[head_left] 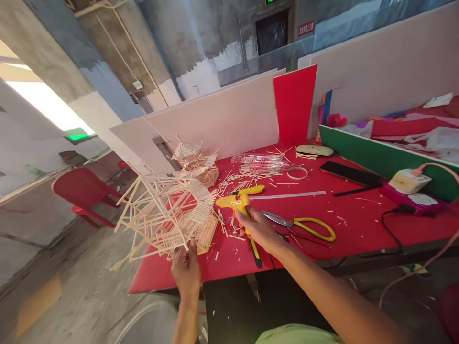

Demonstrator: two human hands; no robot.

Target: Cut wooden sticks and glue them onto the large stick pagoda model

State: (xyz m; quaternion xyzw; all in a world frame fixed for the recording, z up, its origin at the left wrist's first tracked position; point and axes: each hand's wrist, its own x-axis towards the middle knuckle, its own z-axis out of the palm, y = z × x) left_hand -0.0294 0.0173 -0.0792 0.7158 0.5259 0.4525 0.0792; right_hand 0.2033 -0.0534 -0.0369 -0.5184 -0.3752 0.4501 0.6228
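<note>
My right hand [258,230] is wrapped around the handle of a yellow hot glue gun [233,201]. Its nozzle points left, at the tiled roof part of a model built from thin wooden sticks [158,205]. A long translucent glue stick [290,195] extends to the right behind the gun. With fingers closed, my left hand [186,263] pinches the near lower edge of that model, at the end of a slanting stick. The model's open frame juts out past the table's left edge. Whether fresh glue is on the sticks, I cannot tell.
On the red table [229,265] lie scissors [308,225], yellow utility knives [256,189], a tape roll [297,172], loose sticks [263,165] and a phone [351,174]. A smaller stick pagoda [195,160] stands behind. A power strip [412,196] with cables sits right.
</note>
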